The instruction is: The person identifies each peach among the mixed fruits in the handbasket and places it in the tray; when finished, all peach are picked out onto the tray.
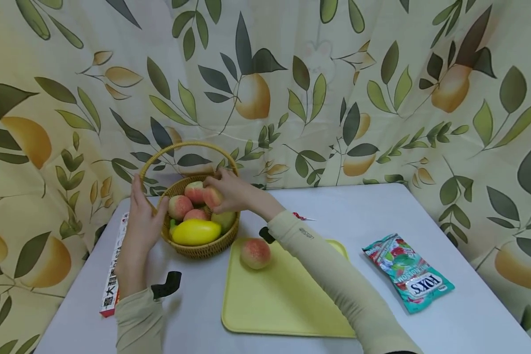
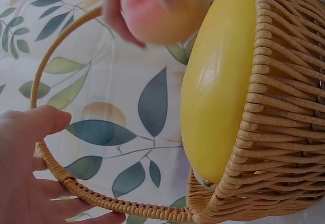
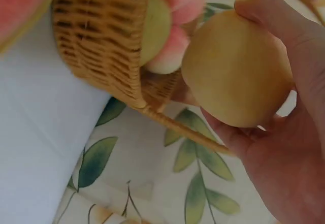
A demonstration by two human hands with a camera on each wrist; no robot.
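Note:
A wicker basket (image 1: pixel 203 250) with a hoop handle (image 1: pixel 183 145) stands at the table's back left. It holds several peaches (image 1: pixel 179 206) and a yellow fruit (image 1: pixel 196 232). My right hand (image 1: pixel 223 189) grips a peach (image 1: pixel 212 196) just above the basket's fruit. From the right wrist that peach (image 3: pixel 236 69) fills my right hand (image 3: pixel 269 137) beside the basket wall (image 3: pixel 101 36). My left hand (image 1: pixel 147 204) rests with straight fingers against the basket's left side at the handle's foot. In the left wrist view the handle (image 2: pixel 86 196) runs between thumb and fingers of that hand (image 2: pixel 30 178), next to the yellow fruit (image 2: pixel 218 92).
A yellow tray (image 1: pixel 292 305) lies in front of the basket with one peach (image 1: pixel 255 253) at its back left corner. A green candy bag (image 1: pixel 408 273) lies to the right. A long narrow box (image 1: pixel 111 275) sits along the table's left edge. A leaf-print cloth hangs behind.

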